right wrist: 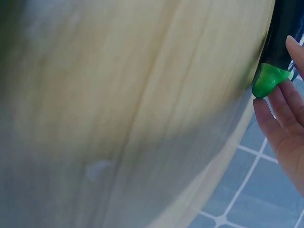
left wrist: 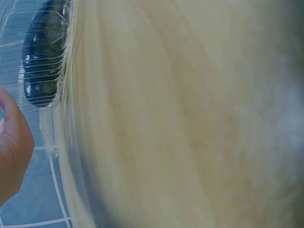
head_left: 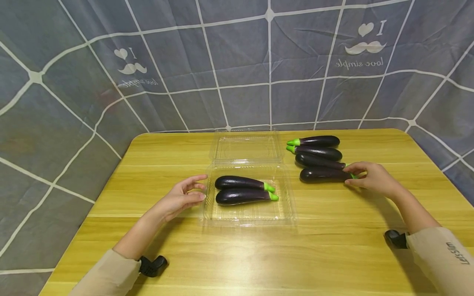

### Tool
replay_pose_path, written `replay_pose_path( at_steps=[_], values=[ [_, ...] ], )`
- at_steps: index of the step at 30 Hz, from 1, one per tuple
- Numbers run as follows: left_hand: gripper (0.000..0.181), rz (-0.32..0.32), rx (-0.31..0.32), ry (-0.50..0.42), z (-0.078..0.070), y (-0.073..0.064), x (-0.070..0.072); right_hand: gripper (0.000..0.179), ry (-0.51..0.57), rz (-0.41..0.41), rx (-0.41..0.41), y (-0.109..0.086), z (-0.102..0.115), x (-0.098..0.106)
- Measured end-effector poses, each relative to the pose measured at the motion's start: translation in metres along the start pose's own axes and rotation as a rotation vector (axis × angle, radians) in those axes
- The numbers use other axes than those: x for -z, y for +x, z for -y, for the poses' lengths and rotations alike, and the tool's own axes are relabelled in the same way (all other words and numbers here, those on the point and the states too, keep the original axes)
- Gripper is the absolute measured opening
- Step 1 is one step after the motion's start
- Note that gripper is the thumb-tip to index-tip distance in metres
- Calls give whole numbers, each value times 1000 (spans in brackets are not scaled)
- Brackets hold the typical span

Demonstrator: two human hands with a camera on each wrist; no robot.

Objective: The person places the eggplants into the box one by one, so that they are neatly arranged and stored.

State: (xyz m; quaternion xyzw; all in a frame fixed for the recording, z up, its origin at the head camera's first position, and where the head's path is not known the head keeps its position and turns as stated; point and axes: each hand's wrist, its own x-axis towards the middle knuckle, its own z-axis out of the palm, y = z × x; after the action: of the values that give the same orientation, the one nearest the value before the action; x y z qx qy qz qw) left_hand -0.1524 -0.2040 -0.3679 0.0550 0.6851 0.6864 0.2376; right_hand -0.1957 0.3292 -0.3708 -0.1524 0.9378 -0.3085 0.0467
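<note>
My right hand (head_left: 372, 179) has its thumb and fingers at either side of the stem end of the nearest loose eggplant (head_left: 324, 175), a dark purple one. In the right wrist view, the fingertips meet its green cap (right wrist: 270, 80), with the thumb by the dark body. My left hand (head_left: 183, 197) is at the left edge of a clear plastic clamshell box (head_left: 248, 220), fingers spread and nothing between them. Two eggplants (head_left: 240, 196) lie side by side inside the box, green caps toward the right. The box's lid (head_left: 247, 148) is folded back behind it.
Three more eggplants (head_left: 318, 153) lie in a row behind the one at my right hand, at the back right of the wooden table (head_left: 255, 259). A grey checked cloth (head_left: 244, 61) hangs behind the table and along its sides.
</note>
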Motion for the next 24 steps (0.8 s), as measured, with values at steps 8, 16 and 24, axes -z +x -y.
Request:
replay_pose_path(
  at_steps=[8, 16, 24],
  values=[
    [65, -1, -4, 8, 1, 0, 0, 35, -28, -13, 14, 0, 0, -2],
    [65, -2, -5, 15, 2, 0, 0, 32, -43, -10, 23, 1, -2, -4],
    [65, -4, -5, 12, 2, 0, -1, 32, -50, -10, 27, 0, -1, -5]
  ],
)
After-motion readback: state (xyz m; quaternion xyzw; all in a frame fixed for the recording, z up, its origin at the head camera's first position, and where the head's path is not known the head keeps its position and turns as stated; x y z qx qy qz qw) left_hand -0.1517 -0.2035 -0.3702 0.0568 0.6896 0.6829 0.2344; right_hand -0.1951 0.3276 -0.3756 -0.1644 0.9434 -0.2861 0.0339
